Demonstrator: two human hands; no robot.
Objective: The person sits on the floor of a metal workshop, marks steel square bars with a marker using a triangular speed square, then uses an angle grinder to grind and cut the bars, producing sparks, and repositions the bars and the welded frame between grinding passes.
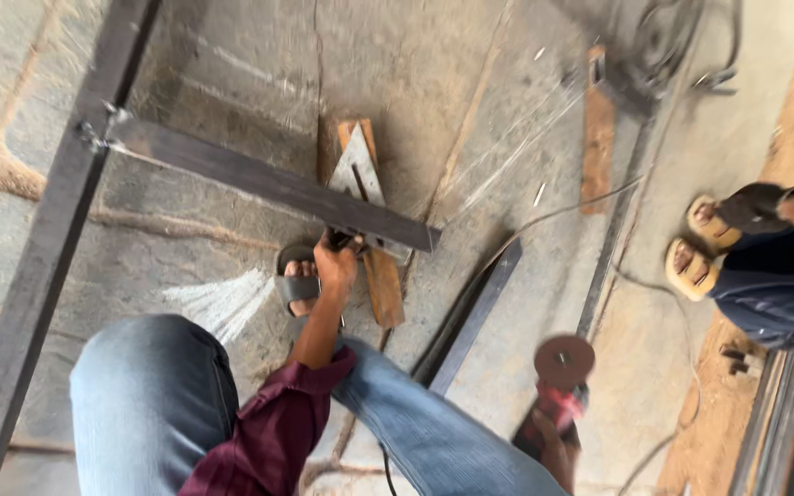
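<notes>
left hand (334, 260): gripping the dark steel bar (268, 184), just beyond the sandalled foot (298, 283)
right hand (549, 441): closed around angle grinder (558, 386), disc clear
advice: pin bar firmly over wooden block (380, 276)

Left hand (335, 262) on steel bar (268, 184)

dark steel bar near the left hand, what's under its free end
Under the dark steel bar lie a grey metal triangle and a wooden strip on the concrete floor. The left hand covers the bar's underside there.
</notes>
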